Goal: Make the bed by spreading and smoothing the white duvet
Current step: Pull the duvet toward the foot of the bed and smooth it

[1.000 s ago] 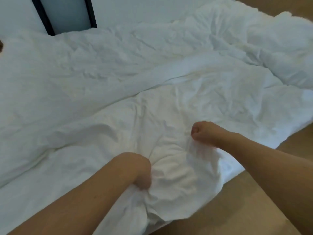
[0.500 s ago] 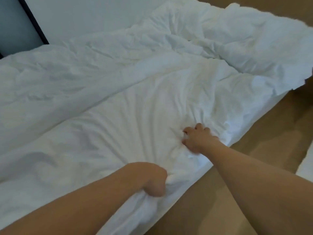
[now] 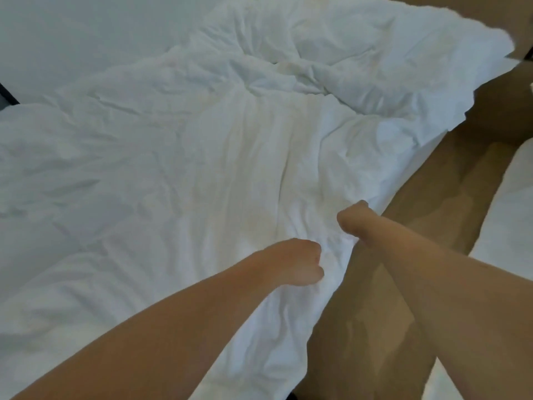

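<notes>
Both hands, the left hand (image 3: 300,262) and right hand (image 3: 353,219), clench the near edge of the white duvet (image 3: 230,157), seemingly to draw out the bunched folds beyond them.

— What sort of place is this?
— A bedroom: a bed fills the view, covered by a rumpled white duvet (image 3: 202,168).
— Anything else to show it?
— A tan carpeted floor (image 3: 375,327) at 5 o'clock, more white bedding (image 3: 513,215) at 3 o'clock, and a pale wall (image 3: 86,33) at 11 o'clock.
</notes>
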Tool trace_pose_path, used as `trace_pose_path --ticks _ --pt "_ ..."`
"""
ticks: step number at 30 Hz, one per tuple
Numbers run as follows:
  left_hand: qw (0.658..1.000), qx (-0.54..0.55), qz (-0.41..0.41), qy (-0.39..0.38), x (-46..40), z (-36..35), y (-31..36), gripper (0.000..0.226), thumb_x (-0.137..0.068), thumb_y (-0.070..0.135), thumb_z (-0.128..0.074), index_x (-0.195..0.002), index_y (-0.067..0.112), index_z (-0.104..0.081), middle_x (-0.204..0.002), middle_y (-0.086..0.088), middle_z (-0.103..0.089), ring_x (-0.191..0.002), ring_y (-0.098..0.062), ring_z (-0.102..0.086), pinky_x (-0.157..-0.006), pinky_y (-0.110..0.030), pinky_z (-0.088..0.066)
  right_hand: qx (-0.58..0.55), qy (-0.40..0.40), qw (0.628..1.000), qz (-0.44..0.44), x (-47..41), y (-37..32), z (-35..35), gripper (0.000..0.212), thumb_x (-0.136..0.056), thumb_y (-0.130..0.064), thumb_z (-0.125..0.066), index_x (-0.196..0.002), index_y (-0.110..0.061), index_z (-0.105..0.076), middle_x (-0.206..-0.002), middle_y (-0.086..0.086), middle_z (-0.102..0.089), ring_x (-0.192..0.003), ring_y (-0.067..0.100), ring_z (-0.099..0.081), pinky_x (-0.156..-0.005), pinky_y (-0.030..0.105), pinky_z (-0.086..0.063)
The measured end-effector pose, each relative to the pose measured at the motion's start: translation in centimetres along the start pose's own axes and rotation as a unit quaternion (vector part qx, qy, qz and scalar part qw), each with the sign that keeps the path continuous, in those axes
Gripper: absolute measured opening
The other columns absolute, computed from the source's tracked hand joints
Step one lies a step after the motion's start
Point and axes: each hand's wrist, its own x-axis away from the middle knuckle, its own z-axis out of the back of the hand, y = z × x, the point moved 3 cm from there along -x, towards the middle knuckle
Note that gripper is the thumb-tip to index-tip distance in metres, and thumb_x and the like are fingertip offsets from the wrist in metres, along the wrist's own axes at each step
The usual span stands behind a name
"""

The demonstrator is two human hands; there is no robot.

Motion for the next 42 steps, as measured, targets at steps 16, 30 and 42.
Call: trace_pose_path --ticks 16,30,42 --pt "0.992 0.007 0.001 -0.125 -10.4 0.2 5.1 0.028 -0.091 0.022 -0.051 -0.111 0.005 -0.059 -0.095 -0.006 -0.056 -0.083 -0.023 -0.054 -0.064 -0.029 -0.039 -0.551 0.124 0.808 -0.167 -8.9 5.1 7.7 0.057 -0.085 -0.005 -0.060 -0.139 -0.021 -0.050 -0.122 0.002 -0.057 -0.085 0.023 -0.051 -0.078 0.026 -0.048" --pt "0.955 -0.011 -0.042 -0.293 -7.6 -5.8 12.2 0.021 -0.090 0.017 -0.056 -0.075 0.004 -0.061 -0.061 -0.004 -0.048 -0.047 -0.014 -0.047 -0.045 -0.021 -0.039 0.067 0.045 0.993 -0.080 -5.8 14.7 10.5 0.032 -0.087 -0.023 -0.046 -0.109 -0.002 -0.058 -0.094 0.010 -0.053 -0.086 0.029 -0.057 -0.080 0.040 -0.050" --pt "0.937 -0.024 0.222 0.267 -10.7 15.0 -16.7 0.048 -0.097 0.038 -0.039 -0.144 0.029 -0.034 -0.149 -0.004 -0.030 -0.135 -0.030 -0.028 -0.106 -0.049 -0.031 0.242 0.058 0.902 0.353 -7.8 -10.4 -1.4 0.060 -0.099 -0.057 -0.027 -0.154 -0.041 -0.007 -0.164 -0.004 -0.005 -0.150 0.024 -0.008 -0.118 0.059 -0.003"
